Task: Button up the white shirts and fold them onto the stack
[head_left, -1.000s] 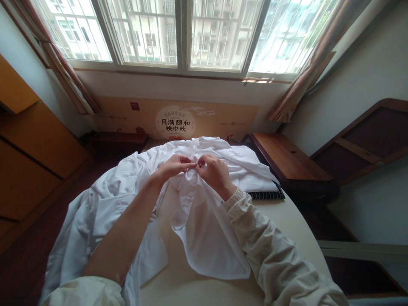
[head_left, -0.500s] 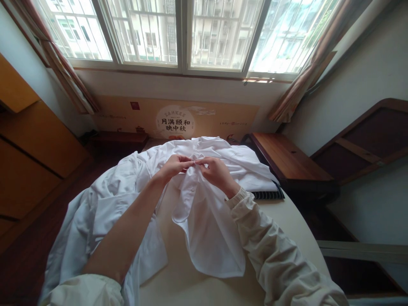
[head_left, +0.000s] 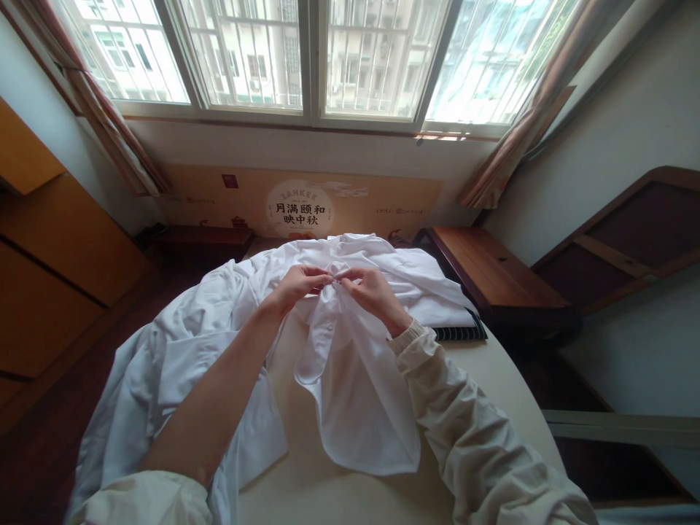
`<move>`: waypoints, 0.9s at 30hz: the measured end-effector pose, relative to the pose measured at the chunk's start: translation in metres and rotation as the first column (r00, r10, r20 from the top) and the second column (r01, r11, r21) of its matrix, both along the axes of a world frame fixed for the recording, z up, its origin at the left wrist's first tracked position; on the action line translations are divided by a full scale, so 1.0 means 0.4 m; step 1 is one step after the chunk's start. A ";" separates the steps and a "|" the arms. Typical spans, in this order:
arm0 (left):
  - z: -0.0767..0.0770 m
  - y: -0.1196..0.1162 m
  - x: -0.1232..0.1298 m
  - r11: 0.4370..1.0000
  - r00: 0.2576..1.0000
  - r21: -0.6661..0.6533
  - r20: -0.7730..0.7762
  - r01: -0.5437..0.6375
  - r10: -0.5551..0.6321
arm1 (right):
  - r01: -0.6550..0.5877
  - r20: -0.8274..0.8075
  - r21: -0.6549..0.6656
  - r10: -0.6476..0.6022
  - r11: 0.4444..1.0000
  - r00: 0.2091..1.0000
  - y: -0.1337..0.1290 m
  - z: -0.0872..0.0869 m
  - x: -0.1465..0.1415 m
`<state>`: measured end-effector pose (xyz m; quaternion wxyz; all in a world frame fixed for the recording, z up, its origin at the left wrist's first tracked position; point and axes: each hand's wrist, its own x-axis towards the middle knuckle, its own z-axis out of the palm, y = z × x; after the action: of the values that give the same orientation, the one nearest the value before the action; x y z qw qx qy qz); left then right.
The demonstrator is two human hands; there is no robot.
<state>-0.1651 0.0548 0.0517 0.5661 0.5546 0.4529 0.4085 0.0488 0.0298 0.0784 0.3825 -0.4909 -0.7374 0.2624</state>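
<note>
A white cloth garment (head_left: 361, 394) with a buttoned strip lies spread over a round cream table (head_left: 492, 394), its folds bunched at the back and hanging over the left side. My left hand (head_left: 303, 284) pinches the fabric near the middle of the garment. Touching it almost fingertip to fingertip, my right hand (head_left: 369, 292) pinches the same gathered spot. Below both hands, a rounded flap of the garment hangs down onto the table. Whatever small part sits between the fingertips is too small to make out.
A dark striped item (head_left: 462, 333) lies under the cloth at the right. Beyond it stands a wooden desk (head_left: 492, 266). Orange cabinets (head_left: 49, 248) are at the left, and a printed board (head_left: 383, 204) rests below the barred windows.
The fingers of my right hand have shifted slightly at the pinched spot. Otherwise both hands and the garment keep nearly the same place.
</note>
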 end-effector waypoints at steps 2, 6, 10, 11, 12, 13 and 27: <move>-0.005 0.005 0.002 0.999 1.000 0.045 0.000 0.009 -0.009 | 0.009 -0.009 -0.007 -0.009 1.000 1.000 0.001 -0.005 -0.001; -0.009 0.014 0.004 0.992 0.999 0.126 0.018 0.029 -0.031 | -0.033 -0.005 0.040 0.034 0.999 0.999 0.004 -0.011 -0.003; -0.004 0.013 0.007 0.987 0.997 0.153 0.054 0.042 -0.051 | -0.048 0.051 0.097 0.043 0.994 0.998 0.005 -0.014 -0.004; -0.001 0.011 0.008 0.986 0.997 0.158 0.061 0.044 -0.054 | -0.038 0.069 0.107 0.031 0.994 0.997 0.004 -0.014 -0.004; 0.000 0.009 0.010 0.986 0.996 0.163 0.065 0.046 -0.057 | -0.027 0.087 0.117 0.016 0.993 0.996 0.003 -0.014 -0.004; 0.002 0.008 0.011 0.985 0.996 0.166 0.066 0.049 -0.061 | -0.016 0.108 0.128 0.003 0.992 0.994 0.002 -0.013 -0.005; -0.014 0.023 0.004 0.979 0.995 0.181 0.003 0.093 -0.095 | 0.021 0.125 0.237 -0.052 0.971 0.991 0.007 -0.038 -0.002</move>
<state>-0.1634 0.0639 0.0461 0.5348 0.6222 0.3838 0.4238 0.0479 0.0325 0.0631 0.3940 -0.4718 -0.7774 0.1336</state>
